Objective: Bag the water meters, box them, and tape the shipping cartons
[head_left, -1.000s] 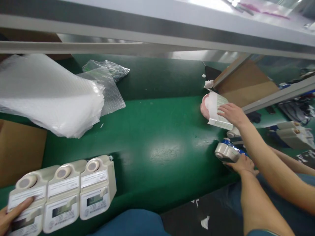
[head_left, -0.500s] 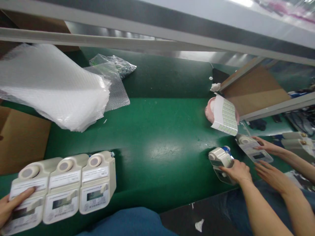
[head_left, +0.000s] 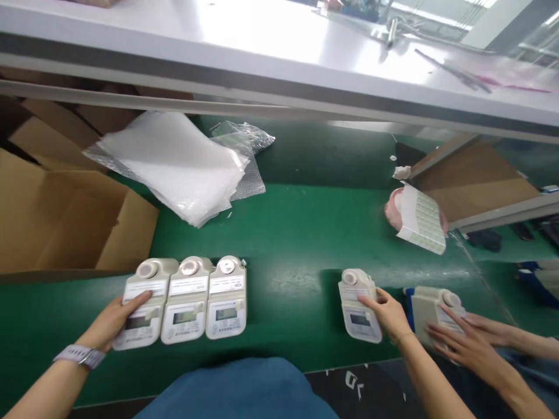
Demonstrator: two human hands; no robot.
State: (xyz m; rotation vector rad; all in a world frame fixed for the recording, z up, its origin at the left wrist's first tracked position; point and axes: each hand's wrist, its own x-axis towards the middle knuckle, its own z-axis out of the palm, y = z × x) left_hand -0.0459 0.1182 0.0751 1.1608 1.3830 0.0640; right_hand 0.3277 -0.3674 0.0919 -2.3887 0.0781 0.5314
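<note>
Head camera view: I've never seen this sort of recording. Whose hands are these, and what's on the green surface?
There is no machine here. A person wears a camera on the head, looking down at their own hands. The left hand, with a wristband, lies flat on the end one of three cream meters lined up on the green belt. The right hand touches a single meter. Farther right, a co-worker's hands rest on another meter. Behind lie bubble-wrap sheets, a label sheet and a cardboard box.
</note>
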